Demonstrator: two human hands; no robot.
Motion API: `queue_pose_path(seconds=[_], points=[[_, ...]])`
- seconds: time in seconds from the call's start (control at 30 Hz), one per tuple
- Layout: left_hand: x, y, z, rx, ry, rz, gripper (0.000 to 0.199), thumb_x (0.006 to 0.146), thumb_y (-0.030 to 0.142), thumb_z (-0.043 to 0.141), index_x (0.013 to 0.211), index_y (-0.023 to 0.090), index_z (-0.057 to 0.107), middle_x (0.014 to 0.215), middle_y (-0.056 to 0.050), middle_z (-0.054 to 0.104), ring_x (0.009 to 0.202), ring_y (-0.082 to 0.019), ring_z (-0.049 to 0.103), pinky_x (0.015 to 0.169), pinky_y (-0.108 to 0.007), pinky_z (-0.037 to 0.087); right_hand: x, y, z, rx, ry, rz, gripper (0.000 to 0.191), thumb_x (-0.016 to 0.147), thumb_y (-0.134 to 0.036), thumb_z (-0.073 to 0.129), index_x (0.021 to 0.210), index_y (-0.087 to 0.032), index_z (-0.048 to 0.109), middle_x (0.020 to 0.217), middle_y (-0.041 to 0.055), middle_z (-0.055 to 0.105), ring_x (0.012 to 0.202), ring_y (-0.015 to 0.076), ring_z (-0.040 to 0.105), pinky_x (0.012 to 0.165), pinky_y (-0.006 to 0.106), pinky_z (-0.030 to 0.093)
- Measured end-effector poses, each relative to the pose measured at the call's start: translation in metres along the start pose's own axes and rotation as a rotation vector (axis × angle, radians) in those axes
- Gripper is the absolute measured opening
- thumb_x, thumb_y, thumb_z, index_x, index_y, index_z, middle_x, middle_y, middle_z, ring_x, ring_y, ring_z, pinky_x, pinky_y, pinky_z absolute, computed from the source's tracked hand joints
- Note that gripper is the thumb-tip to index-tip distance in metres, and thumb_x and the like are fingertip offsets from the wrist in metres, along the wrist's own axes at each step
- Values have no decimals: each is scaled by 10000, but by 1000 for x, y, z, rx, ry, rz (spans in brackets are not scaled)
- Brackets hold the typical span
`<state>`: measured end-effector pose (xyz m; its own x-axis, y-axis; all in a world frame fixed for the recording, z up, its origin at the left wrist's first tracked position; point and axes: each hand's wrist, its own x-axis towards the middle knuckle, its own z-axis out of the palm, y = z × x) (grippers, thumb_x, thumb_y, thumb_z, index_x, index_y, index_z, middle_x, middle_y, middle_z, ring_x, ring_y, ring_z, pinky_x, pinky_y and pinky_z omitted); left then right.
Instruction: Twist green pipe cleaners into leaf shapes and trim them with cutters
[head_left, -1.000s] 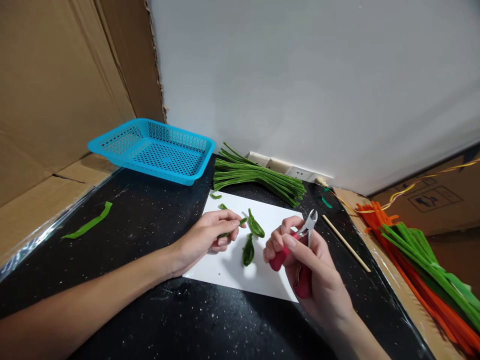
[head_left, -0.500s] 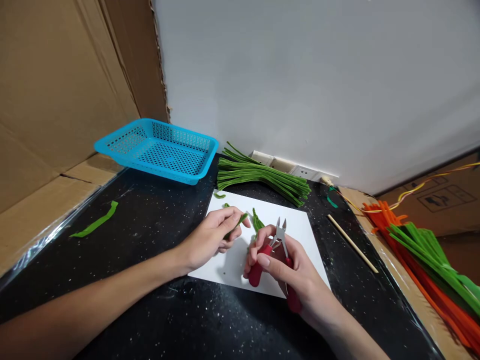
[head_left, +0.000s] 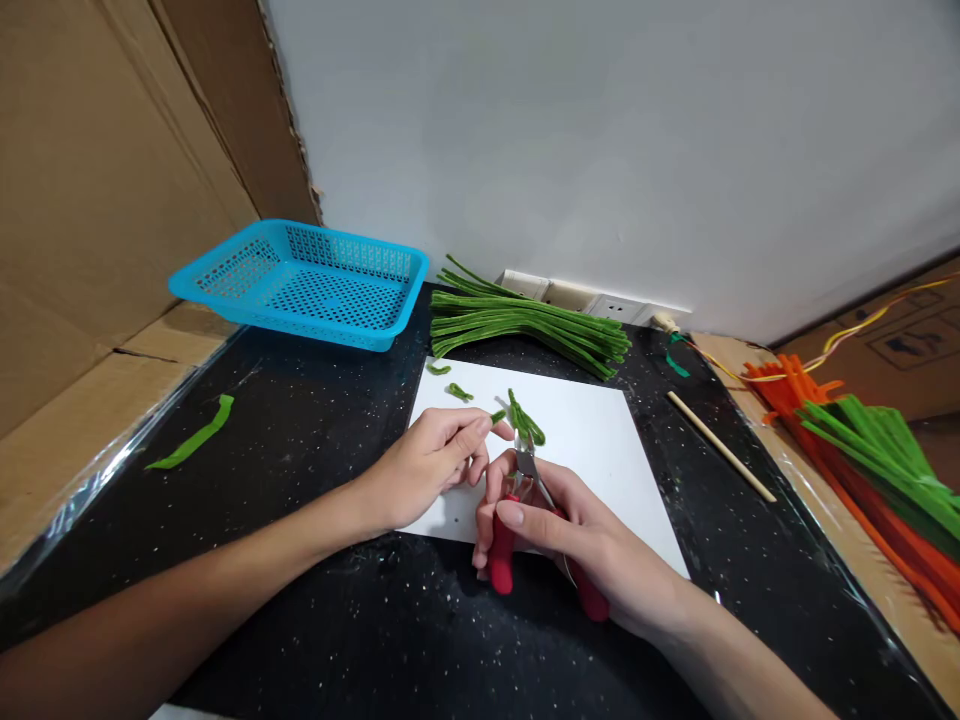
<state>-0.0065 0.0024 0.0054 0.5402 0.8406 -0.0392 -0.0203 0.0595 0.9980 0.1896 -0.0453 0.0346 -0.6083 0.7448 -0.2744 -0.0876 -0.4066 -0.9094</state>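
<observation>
Above the white sheet (head_left: 622,470), my left hand (head_left: 439,460) pinches a short green pipe cleaner piece, its tip (head_left: 498,416) poking out between thumb and forefinger. My right hand (head_left: 570,520) is wrapped round red-handled nippers (head_left: 504,550), their jaws parted and pointing away from me. Just beyond the jaws lies a folded green pipe cleaner (head_left: 529,420) on the sheet. A small twisted green piece (head_left: 460,392) and a short curved one (head_left: 438,369) rest near the sheet's upper left corner. My fingers hide part of the held piece.
A blue perforated basket (head_left: 397,335) stands at the back left, beside a bundle of green pipe cleaners (head_left: 525,325). A green strip (head_left: 195,435) lies left. A wooden stick (head_left: 720,445), orange pipe cleaners (head_left: 799,385) and brighter green ones (head_left: 877,440) are right. Sockets (head_left: 619,308) line the wall.
The nippers have moved left and tilted forward, closer to my left hand. My left fingers have shifted along the green piece, so less of it shows. The view has shifted slightly.
</observation>
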Motion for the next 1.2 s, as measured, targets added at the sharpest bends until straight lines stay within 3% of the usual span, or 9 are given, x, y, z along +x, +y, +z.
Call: queue_pose_path(seconds=[0.2, 0.5, 0.6, 0.7, 0.93, 1.03, 1.2], points=[[-4, 3, 1, 221, 2, 103, 468, 1109, 406, 455, 705, 172, 484, 662, 36, 474, 644, -106, 434, 631, -244, 357, 1, 2, 1, 42, -18, 10, 242, 1022, -389, 685, 1009, -172, 577, 884, 64, 749, 754, 176, 726, 852, 372, 555], [-5, 6, -1, 205, -85, 32, 512, 1102, 484, 447, 711, 165, 537, 594, 55, 417, 547, -93, 357, 540, -253, 304, 3, 8, 1, 129, -40, 37, 238, 1029, -383, 668, 980, -173, 567, 858, 65, 736, 747, 177, 736, 834, 362, 577], [-6, 7, 1, 162, -116, -14, 394, 1104, 503, 434, 937, 177, 578, 644, 51, 509, 552, -100, 404, 540, -243, 341, 4, 10, 1, 140, -22, 36, 239, 1030, -391, 664, 992, -173, 575, 841, 52, 726, 737, 176, 733, 815, 356, 583], [-7, 5, 2, 140, -83, -15, 269, 1116, 479, 413, 1163, 228, 499, 778, 29, 604, 651, -118, 510, 609, -237, 426, 3, 9, 0, 148, 8, 27, 230, 1023, -382, 669, 984, -182, 563, 841, 43, 720, 728, 179, 729, 808, 366, 591], [-2, -1, 0, -62, -28, -35, 187, 1097, 409, 473, 1117, 224, 488, 733, 43, 554, 479, -88, 496, 456, -216, 433, 2, 3, -1, 108, 10, 16, 218, 1028, -395, 652, 1011, -185, 598, 864, 48, 718, 767, 196, 733, 810, 373, 592], [1, 0, 0, -140, -36, -49, 171, 1080, 365, 509, 1155, 212, 491, 761, 38, 562, 512, -92, 522, 456, -205, 446, 3, 5, 0, 90, 29, -1, 219, 1031, -400, 645, 1028, -186, 598, 830, 37, 708, 736, 188, 713, 815, 382, 589], [1, 1, 1, -120, -55, -65, 243, 1084, 381, 510, 1225, 184, 530, 777, 30, 547, 622, -109, 573, 520, -202, 480, 7, 9, 0, 63, 210, -72, 240, 1002, -401, 688, 1075, -197, 586, 885, 37, 727, 713, 174, 709, 783, 348, 562]])
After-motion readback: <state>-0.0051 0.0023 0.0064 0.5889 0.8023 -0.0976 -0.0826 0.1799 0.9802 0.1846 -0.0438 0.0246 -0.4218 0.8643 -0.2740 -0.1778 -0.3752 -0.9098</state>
